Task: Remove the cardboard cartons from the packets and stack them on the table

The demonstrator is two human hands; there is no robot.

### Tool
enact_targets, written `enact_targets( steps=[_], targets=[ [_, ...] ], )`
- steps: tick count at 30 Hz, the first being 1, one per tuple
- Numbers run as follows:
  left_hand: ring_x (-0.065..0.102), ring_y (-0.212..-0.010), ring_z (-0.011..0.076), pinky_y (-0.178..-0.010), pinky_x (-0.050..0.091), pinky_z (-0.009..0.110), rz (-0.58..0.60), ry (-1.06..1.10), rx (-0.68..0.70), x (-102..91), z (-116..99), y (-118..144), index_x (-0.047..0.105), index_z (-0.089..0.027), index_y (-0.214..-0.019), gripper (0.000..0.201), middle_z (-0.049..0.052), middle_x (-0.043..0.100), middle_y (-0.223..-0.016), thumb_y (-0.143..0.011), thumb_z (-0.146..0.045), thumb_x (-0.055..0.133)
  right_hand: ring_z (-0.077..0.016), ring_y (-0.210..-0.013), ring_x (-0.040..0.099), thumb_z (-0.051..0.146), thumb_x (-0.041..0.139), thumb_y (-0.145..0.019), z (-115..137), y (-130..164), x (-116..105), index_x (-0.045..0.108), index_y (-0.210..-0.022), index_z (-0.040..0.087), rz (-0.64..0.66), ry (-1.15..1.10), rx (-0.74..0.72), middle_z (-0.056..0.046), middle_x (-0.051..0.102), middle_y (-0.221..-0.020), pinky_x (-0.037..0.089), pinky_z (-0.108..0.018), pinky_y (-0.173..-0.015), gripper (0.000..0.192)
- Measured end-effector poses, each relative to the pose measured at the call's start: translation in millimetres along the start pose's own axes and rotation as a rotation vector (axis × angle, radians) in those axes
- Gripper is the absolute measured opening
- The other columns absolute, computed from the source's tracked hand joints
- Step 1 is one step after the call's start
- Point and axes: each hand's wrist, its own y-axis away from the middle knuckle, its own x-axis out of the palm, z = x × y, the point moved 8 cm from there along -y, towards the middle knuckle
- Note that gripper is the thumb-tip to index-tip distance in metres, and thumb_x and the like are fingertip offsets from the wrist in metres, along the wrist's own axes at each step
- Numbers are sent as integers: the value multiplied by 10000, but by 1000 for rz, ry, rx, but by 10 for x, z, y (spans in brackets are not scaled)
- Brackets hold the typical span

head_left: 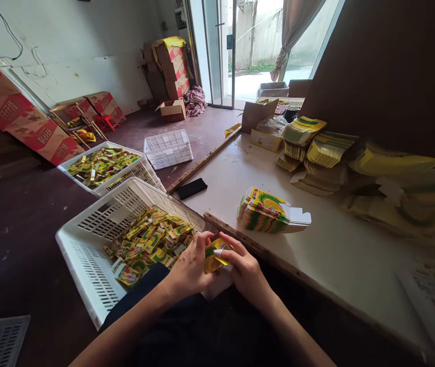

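Carton (214, 255): yellow-green, pinched between left hand (189, 270) and right hand (245, 272), fingers closed on it, off table (240, 173) near edge, beside crate (87, 255)

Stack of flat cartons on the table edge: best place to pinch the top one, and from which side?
Probably the white flap end of the stack of flat cartons, approached from the right. The flaps fan out past the printed bodies and overhang, so a finger could slip under the top one. Both the left hand and right hand hold a small yellow box.
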Motion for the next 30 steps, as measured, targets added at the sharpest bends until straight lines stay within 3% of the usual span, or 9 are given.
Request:
enact_targets(
  steps=[3, 8, 12, 14, 17, 20, 23, 26, 30],
  targets=[
    [648, -972, 254, -868, 538, 404, 62, -42, -50, -5, 16, -31, 497, -219, -1103, 492, 64, 641, -1034, -645, -234, 674, -213, -1331, 471, -13, 459, -838, 6, -5, -10, 638, -1167, 222, 102, 63, -10, -128, 419, -1493, 471, -372, -1048, 442],
    [665, -987, 259, -904, 534, 392, 53, -116, -37, -44, -37, -38, 576, -203, -1102, 474, 74, 687, -1046, -640, -216, 680, -278, -1404, 340, -106, 455, -729, 12, 27, 84, 599, -1239, 196, 313, 184, 15, -157, 217, -1582, 433, -417, -1072, 611],
    [669, -1006, 254, -908, 536, 376, 82, -114, -21, -32, -67, -34, 576, -209, -1140, 500, 75, 695, -1092, -660, -265, 704, -242, -1371, 412, -102, 473, -725, -39, 9, 14, 660, -1147, 228, 330, 141, 39, -106, 332, -1548, 432, -388, -1078, 566],
    [670, -1011, 252, -914, 533, 374, 91, -103, -34, -37, -54, -39, 566, -211, -1153, 524, 80, 692, -1119, -655, -278, 715, -226, -1348, 448, -97, 459, -734, -74, -2, -17, 643, -1192, 227, 311, 106, 34, -113, 395, -1514, 447, -369, -1066, 590],
    [677, -991, 241, -889, 540, 368, 81, -78, -41, -46, -50, -43, 549, -222, -1148, 516, 69, 697, -1098, -656, -257, 700, -227, -1362, 426, -63, 430, -797, -116, 2, -9, 427, -1430, 243, 214, 107, 30, -140, 368, -1524, 438, -393, -1074, 703],
    [687, -937, 244, -820, 556, 373, 35, -76, -63, -56, -40, -30, 497, -220, -1181, 561, 63, 704, -1022, -653, -254, 683, -263, -1436, 253, -31, 424, -841, -82, 48, 126, 101, -1535, 271, 124, 136, 21, -130, 95, -1602, 398, -439, -1096, 823],
    [689, -918, 252, -796, 555, 377, 1, -74, -85, -60, -12, -13, 435, -219, -1231, 665, 63, 705, -1002, -610, -207, 672, -290, -1458, 69, -62, 405, -825, 2, 88, 271, -20, -1531, 268, 70, 172, -17, -92, -120, -1588, 348, -479, -1119, 887],
    [691, -917, 252, -811, 545, 383, 25, -42, -113, -65, 26, -16, 402, -227, -1258, 712, 60, 708, -1013, -596, -186, 662, -291, -1453, 137, -44, 447, -840, 18, 77, 285, 189, -1521, 293, 78, 156, -33, -78, -46, -1602, 372, -465, -1113, 803],
    [697, -919, 262, -817, 538, 399, 100, 22, -157, -77, 52, -32, 391, -222, -1284, 733, 67, 719, -1018, -625, -273, 707, -270, -1361, 418, 30, 488, -876, -59, 2, 98, 631, -1231, 249, 187, 55, 23, -123, 336, -1539, 459, -428, -1058, 441]
  ],
)
